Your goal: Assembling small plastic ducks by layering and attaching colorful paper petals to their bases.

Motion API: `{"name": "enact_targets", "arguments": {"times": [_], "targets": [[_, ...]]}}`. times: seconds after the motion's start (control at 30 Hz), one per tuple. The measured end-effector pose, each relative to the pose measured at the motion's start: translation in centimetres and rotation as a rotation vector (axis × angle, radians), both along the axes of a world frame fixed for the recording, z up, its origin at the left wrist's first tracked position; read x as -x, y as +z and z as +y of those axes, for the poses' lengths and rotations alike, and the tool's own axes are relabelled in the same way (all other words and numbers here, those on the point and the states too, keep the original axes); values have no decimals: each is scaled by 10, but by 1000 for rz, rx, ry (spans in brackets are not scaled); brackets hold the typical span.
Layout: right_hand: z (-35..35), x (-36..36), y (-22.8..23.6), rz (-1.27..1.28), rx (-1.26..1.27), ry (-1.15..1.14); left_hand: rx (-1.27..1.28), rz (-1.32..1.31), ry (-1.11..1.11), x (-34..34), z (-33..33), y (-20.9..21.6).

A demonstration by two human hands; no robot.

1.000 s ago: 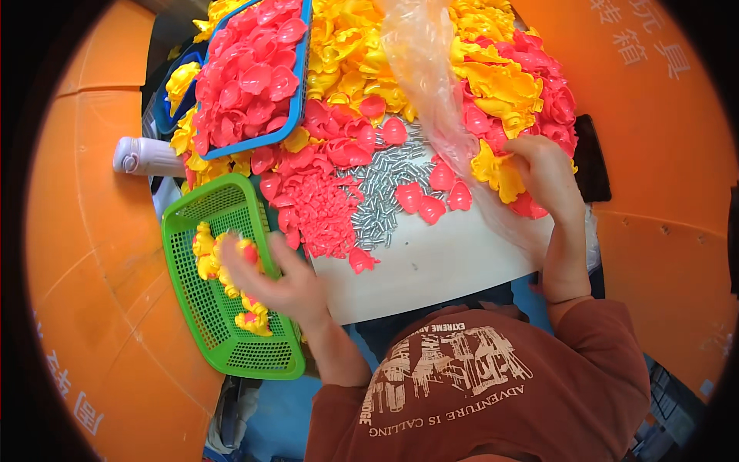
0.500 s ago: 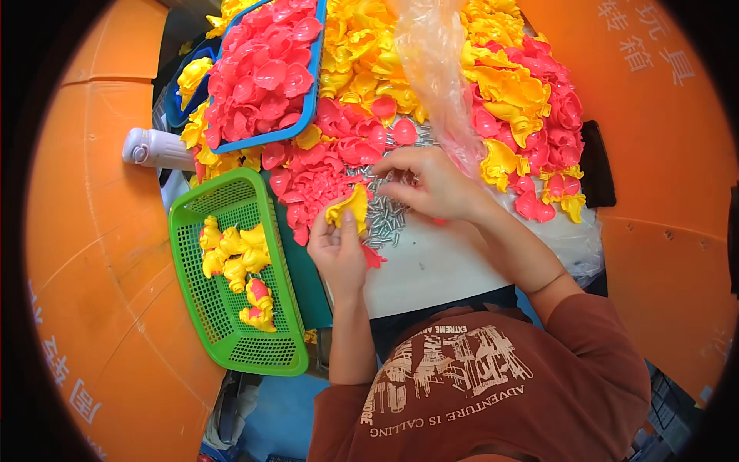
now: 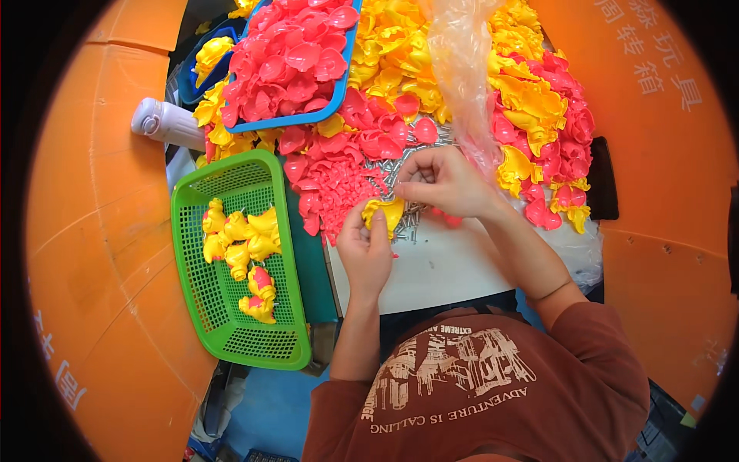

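My left hand (image 3: 365, 245) is closed on the edge of a curved yellow plastic shell (image 3: 389, 215), its hollow side partly showing. Right beside it, my right hand (image 3: 444, 182) is held with thumb and forefinger pinched together; anything between them is too small to make out. Under and behind both hands lies a heap of small silvery metal pins (image 3: 412, 232). A pile of little pink plastic pieces (image 3: 339, 192) adjoins it on the left.
A green mesh basket (image 3: 299, 327) at left holds several assembled yellow-and-pink figures (image 3: 238, 260). Pink shells fill a blue tray (image 3: 302, 117) behind. Yellow shells (image 3: 396, 54) and a clear plastic bag (image 3: 460, 73) lie at the back. A pale lilac bottle (image 3: 168, 123) stands far left.
The whole view has shifted a little. My right hand has come from above the metal pins closer to the yellow shell, its fingers now drawn together. My left hand still grips the shell.
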State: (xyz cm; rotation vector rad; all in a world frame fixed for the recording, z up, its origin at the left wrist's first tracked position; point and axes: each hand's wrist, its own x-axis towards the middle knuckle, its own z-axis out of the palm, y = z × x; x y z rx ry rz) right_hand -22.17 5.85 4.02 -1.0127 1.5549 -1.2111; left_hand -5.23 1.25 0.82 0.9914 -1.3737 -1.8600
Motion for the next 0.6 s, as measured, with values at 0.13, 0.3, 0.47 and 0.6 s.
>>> {"name": "enact_targets", "arguments": {"times": [0.13,0.3,0.47,0.6], "targets": [[8,-11,11,-214,110,83,86,50,-26,8,10,9],[15,-13,10,-246,155,21,133,18,-18,15,18,18],[17,-12,8,-346,148,-1,138,-29,-33,14,20,26],[20,-5,11,-158,241,70,12,-17,-118,12,19,27]]}}
